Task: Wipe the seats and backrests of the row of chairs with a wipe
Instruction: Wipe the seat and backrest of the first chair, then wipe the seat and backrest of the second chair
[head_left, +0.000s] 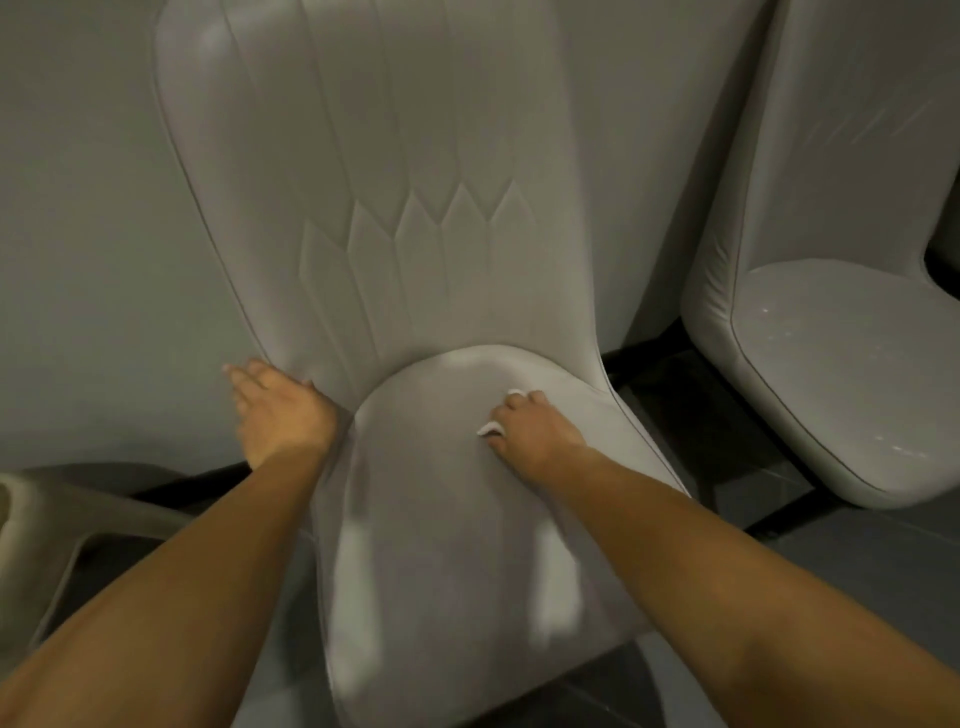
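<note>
A pale grey padded chair fills the middle of the view, with its seat (447, 519) towards me and its stitched backrest (374, 171) rising behind. My right hand (530, 428) is curled round a small white wipe (491, 429) and presses it onto the back part of the seat. Bits of the wipe show at the fingertips and under the thumb. My left hand (275, 405) lies flat with straight fingers against the left edge of the chair, where the backrest meets the seat.
A second grey chair (841, 353) stands close on the right, its seat speckled with light marks. A beige plastic chair or stool (62, 519) sits at the lower left. A grey wall runs behind. Dark floor tiles show between the chairs.
</note>
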